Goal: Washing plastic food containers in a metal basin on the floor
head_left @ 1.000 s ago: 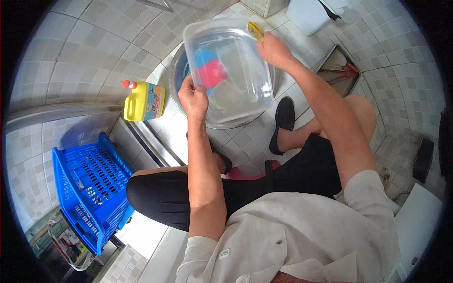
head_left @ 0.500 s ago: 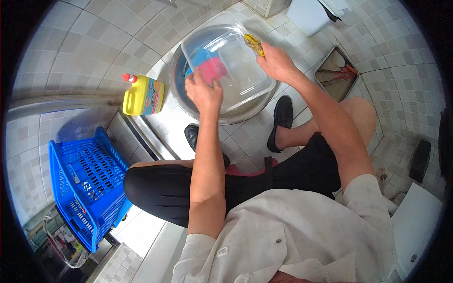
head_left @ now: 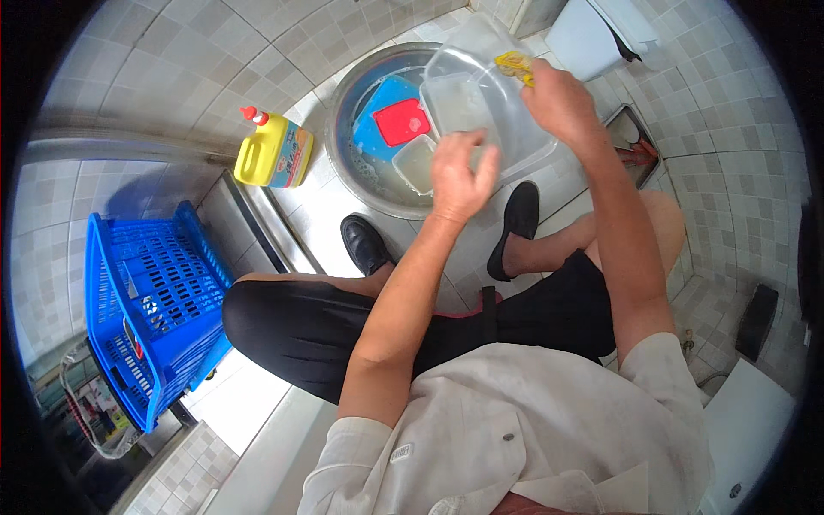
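Note:
My right hand (head_left: 562, 103) is closed on a crumpled yellow cloth (head_left: 515, 65) beside the upper right of a clear plastic container (head_left: 525, 129). This container is tilted over the right side of a round metal basin (head_left: 333, 146). My left hand (head_left: 463, 178) is at the container's near left corner, its curled fingers blurred; whether they grip the rim I cannot tell. Water fills the basin, where a blue lid (head_left: 371, 129), a red lid (head_left: 402, 122) and a small clear box (head_left: 415, 165) lie.
A yellow detergent jug (head_left: 273, 153) with a red cap stands left of the basin. Farther left is a blue plastic basket (head_left: 163, 287). A white bin (head_left: 596, 39) stands at the back right, near a floor recess (head_left: 637, 142). My black shoes (head_left: 367, 245) flank the basin's near side.
The clear container has moved right, uncovering the lids and small box in the basin. Both my hands have shifted right, the left from the container's left part to its near corner.

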`<act>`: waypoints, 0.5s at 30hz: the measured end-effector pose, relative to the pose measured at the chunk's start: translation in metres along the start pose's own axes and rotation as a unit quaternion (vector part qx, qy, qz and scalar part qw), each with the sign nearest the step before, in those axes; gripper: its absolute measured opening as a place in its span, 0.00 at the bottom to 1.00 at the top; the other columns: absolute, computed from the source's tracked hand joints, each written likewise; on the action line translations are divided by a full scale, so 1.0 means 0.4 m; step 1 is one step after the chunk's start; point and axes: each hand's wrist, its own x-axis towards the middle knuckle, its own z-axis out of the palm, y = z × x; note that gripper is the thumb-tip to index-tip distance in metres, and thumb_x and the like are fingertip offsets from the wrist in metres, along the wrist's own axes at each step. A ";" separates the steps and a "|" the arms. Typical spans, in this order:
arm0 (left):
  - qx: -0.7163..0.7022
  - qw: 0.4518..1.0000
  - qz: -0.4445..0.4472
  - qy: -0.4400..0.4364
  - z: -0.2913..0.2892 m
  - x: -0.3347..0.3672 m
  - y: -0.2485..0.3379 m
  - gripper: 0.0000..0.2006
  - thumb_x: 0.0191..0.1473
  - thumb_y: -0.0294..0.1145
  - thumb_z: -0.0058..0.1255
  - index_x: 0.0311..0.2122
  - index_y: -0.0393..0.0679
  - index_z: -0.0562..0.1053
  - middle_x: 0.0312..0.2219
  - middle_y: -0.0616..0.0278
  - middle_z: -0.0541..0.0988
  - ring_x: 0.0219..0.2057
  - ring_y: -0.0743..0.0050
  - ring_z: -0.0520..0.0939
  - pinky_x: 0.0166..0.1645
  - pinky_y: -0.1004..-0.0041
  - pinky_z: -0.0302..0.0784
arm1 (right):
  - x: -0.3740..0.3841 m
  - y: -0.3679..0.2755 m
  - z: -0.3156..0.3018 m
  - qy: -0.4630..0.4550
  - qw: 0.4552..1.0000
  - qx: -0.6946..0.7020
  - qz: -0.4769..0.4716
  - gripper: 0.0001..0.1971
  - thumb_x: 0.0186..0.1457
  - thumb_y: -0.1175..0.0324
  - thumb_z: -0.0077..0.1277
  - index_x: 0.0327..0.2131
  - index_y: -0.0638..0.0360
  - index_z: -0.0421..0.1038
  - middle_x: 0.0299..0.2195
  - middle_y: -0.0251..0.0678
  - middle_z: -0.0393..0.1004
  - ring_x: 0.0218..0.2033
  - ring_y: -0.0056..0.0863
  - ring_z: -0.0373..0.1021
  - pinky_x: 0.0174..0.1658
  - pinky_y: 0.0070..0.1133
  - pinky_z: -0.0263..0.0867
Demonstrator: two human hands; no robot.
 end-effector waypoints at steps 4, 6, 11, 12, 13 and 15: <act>-0.004 0.972 -0.221 0.078 -0.019 -0.013 -0.137 0.21 0.47 0.37 0.58 0.43 0.33 0.73 0.38 0.44 0.77 0.43 0.49 0.77 0.52 0.59 0.68 | -0.007 0.027 -0.034 0.011 0.998 -0.053 0.028 0.15 0.53 0.63 0.44 0.39 0.64 0.71 0.34 0.53 0.76 0.39 0.51 0.73 0.45 0.41 0.66; 0.210 0.927 -0.300 0.081 -0.015 -0.046 -0.234 0.28 0.45 0.37 0.59 0.48 0.28 0.67 0.43 0.37 0.73 0.44 0.42 0.76 0.52 0.62 0.70 | -0.018 0.024 -0.043 -0.001 0.997 -0.067 0.030 0.15 0.53 0.64 0.43 0.38 0.64 0.71 0.34 0.52 0.76 0.38 0.51 0.73 0.45 0.41 0.66; 0.144 0.829 -0.529 0.111 0.035 -0.043 -0.349 0.33 0.43 0.37 0.59 0.50 0.25 0.63 0.47 0.34 0.70 0.46 0.40 0.75 0.52 0.62 0.71 | -0.049 0.097 -0.066 -0.024 0.995 -0.079 0.048 0.14 0.52 0.64 0.42 0.35 0.67 0.68 0.33 0.57 0.74 0.37 0.54 0.71 0.43 0.41 0.65; 0.058 0.803 -0.582 0.115 0.033 -0.055 -0.404 0.31 0.44 0.37 0.58 0.49 0.25 0.64 0.47 0.36 0.71 0.46 0.38 0.75 0.51 0.58 0.72 | -0.055 0.098 -0.071 -0.026 0.996 -0.073 0.044 0.14 0.52 0.64 0.42 0.35 0.67 0.69 0.33 0.56 0.74 0.38 0.53 0.70 0.43 0.42 0.65; 0.058 0.799 -0.586 0.118 0.026 -0.068 -0.456 0.31 0.44 0.37 0.58 0.49 0.25 0.64 0.47 0.36 0.71 0.46 0.38 0.75 0.51 0.58 0.72 | -0.059 0.099 -0.073 -0.028 0.997 -0.067 0.040 0.14 0.52 0.64 0.42 0.35 0.66 0.70 0.34 0.55 0.74 0.39 0.52 0.70 0.44 0.42 0.64; -0.182 0.739 -0.649 0.021 0.009 -0.091 -0.546 0.31 0.43 0.34 0.59 0.50 0.25 0.63 0.47 0.38 0.72 0.43 0.40 0.78 0.46 0.56 0.76 | -0.074 0.094 -0.088 -0.026 0.998 -0.044 0.038 0.14 0.52 0.64 0.42 0.35 0.66 0.70 0.34 0.55 0.74 0.39 0.53 0.70 0.44 0.41 0.64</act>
